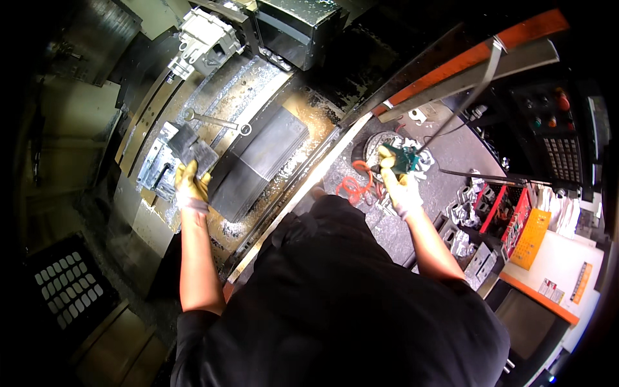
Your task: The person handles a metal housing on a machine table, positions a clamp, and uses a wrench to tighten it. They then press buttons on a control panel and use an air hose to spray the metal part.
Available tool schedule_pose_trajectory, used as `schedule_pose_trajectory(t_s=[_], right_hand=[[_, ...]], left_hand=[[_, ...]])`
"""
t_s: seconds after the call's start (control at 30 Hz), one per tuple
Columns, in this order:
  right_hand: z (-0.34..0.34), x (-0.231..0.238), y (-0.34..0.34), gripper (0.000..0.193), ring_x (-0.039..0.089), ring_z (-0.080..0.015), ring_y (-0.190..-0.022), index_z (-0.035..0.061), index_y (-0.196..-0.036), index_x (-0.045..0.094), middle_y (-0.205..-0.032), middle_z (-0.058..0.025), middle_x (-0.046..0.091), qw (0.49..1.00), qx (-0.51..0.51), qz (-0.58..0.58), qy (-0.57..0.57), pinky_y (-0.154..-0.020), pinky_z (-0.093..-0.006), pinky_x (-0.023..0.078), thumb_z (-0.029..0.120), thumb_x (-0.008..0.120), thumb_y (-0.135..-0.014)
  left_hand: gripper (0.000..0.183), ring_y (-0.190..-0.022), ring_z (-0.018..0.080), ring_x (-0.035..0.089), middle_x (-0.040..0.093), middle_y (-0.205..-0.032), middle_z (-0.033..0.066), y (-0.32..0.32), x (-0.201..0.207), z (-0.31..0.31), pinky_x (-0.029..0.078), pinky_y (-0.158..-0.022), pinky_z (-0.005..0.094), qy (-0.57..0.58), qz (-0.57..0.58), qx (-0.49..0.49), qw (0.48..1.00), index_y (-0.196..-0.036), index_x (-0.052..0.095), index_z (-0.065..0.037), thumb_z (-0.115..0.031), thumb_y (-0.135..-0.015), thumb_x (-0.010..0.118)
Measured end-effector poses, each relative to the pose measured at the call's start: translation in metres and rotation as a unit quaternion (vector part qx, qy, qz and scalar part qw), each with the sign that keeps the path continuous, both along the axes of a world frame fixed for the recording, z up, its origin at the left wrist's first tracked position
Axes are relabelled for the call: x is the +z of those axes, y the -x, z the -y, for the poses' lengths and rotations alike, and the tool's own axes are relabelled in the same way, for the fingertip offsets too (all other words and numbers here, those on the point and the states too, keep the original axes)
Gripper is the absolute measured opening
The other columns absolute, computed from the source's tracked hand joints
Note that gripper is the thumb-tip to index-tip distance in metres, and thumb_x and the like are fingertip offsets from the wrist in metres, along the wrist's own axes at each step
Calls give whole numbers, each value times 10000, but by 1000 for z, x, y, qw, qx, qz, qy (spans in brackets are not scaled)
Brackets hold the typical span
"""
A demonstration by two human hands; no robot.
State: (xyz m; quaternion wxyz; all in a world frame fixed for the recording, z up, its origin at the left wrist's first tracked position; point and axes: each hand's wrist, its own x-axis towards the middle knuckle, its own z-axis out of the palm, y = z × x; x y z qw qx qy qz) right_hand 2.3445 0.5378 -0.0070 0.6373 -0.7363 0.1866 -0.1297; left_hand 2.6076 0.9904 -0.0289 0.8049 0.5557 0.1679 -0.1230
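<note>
My left hand (192,186), in a yellow-and-white work glove, grips the near edge of a dark grey rectangular block (195,147). Beneath and beside that block is a shiny metal fixture (155,171) with a black lever-like piece on it. A combination wrench (218,120) lies just beyond, across the machine table. Off to the right, my gloved right hand (400,187) has its fingers closed at a dark green object (404,159), whose kind I cannot make out. Next to this hand hangs an orange coiled hose (353,187).
The machine table (219,97) is strewn with metal chips and carries a pale cast housing (205,42). Grey slide covers (264,155) and a sill (309,184) run before me. Red bins (509,216), loose metal parts (461,242) and a control panel (558,129) stand right.
</note>
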Motion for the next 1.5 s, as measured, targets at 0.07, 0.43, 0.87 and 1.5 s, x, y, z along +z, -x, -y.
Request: schedule_pose_trajectory(t_s=[0.07, 0.43, 0.87, 1.5], right_hand=[[-4, -15, -25, 338, 603, -175, -1199, 55, -1320, 557, -1400, -91, 608, 995, -72, -34, 52, -1046, -313, 471, 10, 596, -987], [45, -17, -134, 445, 705, -326, -1087, -38, -1257, 658, -1184, -235, 720, 903, -146, -137, 380, -938, -401, 549, 342, 645, -1025], [86, -82, -140, 619, 688, -487, -869, -44, -1011, 686, -929, -304, 716, 806, -46, -338, 483, -764, -534, 535, 556, 533, -1025], [-7, -97, -173, 298, 666, -143, -796, 32, -1167, 717, -914, -85, 734, 943, 172, -228, 170, -777, -299, 556, 243, 706, -956]], left_hand=[[210, -805, 152, 704, 682, -967, 16, -25, -2, -5, 620, -592, 292, -6, 17, 30, 999, -1096, 578, -135, -92, -927, 695], [262, -697, 206, 687, 662, -1038, 94, -145, 24, 17, 624, -524, 283, -195, 20, 94, 976, -1154, 597, -19, -83, -915, 687], [274, -864, 216, 700, 703, -1084, 108, -249, 21, 31, 629, -572, 306, -296, 5, 106, 949, -1196, 622, -23, -92, -935, 672], [764, -1074, 242, 699, 608, -1419, 202, -308, -37, 25, 565, -908, 354, -497, 116, -64, 857, -1524, 456, 6, -318, -873, 693]])
